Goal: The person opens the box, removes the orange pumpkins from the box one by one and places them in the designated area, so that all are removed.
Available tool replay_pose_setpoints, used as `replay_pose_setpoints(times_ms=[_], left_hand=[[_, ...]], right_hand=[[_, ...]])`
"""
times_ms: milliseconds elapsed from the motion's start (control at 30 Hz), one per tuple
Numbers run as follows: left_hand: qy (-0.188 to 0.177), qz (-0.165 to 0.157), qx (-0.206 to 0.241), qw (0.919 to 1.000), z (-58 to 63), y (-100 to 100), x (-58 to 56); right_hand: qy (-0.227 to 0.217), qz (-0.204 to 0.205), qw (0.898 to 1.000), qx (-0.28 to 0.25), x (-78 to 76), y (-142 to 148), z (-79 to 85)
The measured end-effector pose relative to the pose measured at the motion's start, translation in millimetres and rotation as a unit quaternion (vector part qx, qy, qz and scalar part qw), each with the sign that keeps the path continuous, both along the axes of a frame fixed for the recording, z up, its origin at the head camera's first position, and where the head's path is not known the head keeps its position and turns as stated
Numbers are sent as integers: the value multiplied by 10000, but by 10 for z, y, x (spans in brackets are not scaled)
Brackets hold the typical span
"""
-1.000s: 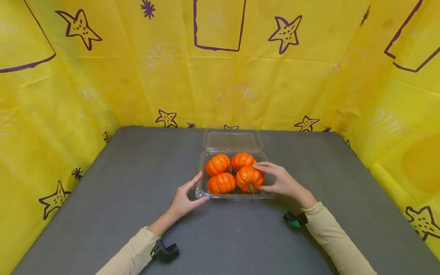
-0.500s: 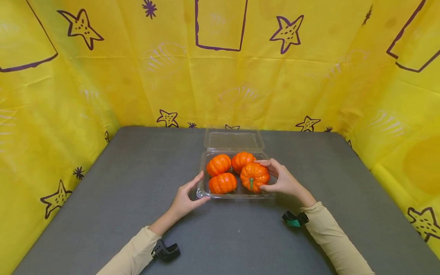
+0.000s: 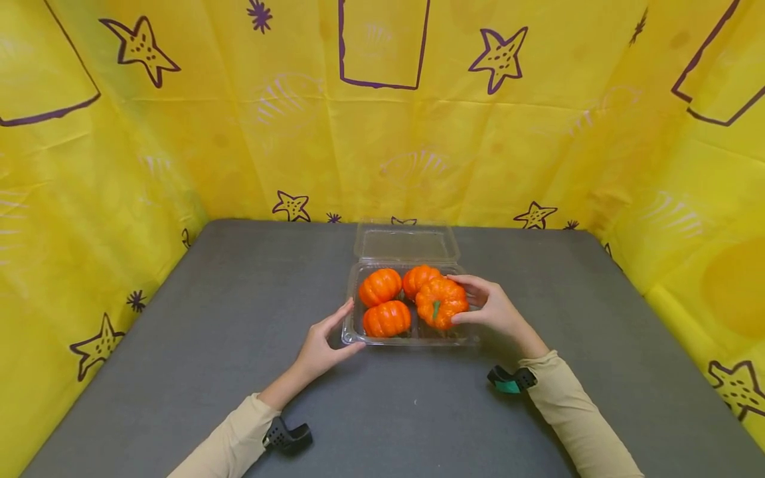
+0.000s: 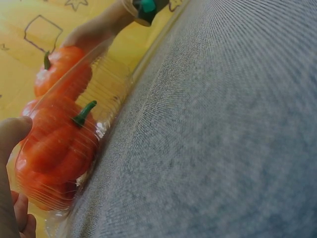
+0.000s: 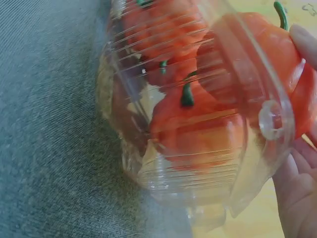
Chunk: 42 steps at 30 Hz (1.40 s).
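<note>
In the head view, a clear plastic clamshell container (image 3: 412, 342) stands with its lid (image 3: 408, 244) folded back. Two orange pumpkins, one behind (image 3: 380, 287) and one in front (image 3: 387, 319), fill its left half; another pumpkin (image 3: 420, 277) is at the back right. My right hand (image 3: 499, 312) pinches a green-stemmed pumpkin (image 3: 441, 304) between thumb and fingers, tilted above the front right part. The right wrist view shows this pumpkin (image 5: 267, 47) rising past the rim. My left hand (image 3: 315, 348) touches the container's front left corner, fingers straight along the side, thumb at the front edge.
A dark grey table (image 3: 263, 279) surrounds the container. Yellow patterned cloth (image 3: 394, 146) hangs along the back and both sides. Black wrist devices sit by the left sleeve (image 3: 239, 425) and the right sleeve (image 3: 574, 405).
My right hand has raised the pumpkin slightly and turned it, so its stem faces more toward the middle. Bare container floor now shows below it. My left hand stays put.
</note>
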<state>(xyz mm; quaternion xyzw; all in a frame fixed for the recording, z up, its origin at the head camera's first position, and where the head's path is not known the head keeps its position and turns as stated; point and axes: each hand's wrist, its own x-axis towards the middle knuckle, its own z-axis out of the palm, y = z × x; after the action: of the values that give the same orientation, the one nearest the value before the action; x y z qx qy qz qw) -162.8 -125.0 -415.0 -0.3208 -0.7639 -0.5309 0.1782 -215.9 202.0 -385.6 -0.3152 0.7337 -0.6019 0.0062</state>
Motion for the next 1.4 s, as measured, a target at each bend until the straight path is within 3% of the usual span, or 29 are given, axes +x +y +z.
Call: replay_pose_setpoints(times_ms=[133, 400, 967, 1200, 1400], left_hand=[[-6, 16, 9, 10000, 0, 3, 9], [-35, 20, 9, 10000, -3, 2, -5], [85, 18, -6, 10000, 0, -3, 3], [127, 42, 37, 9999, -8, 1, 6], [187, -9, 132, 9997, -18, 7, 1]], right_hand=[[-385, 49, 9982, -459, -17, 28, -2], [-539, 120, 9946, -876, -1, 51, 45], [-73, -813, 9913, -1036, 27, 212, 141], [-69, -753, 9853, -1535, -22, 305, 140], [-105, -1105, 9778, -1779, -41, 346, 118]])
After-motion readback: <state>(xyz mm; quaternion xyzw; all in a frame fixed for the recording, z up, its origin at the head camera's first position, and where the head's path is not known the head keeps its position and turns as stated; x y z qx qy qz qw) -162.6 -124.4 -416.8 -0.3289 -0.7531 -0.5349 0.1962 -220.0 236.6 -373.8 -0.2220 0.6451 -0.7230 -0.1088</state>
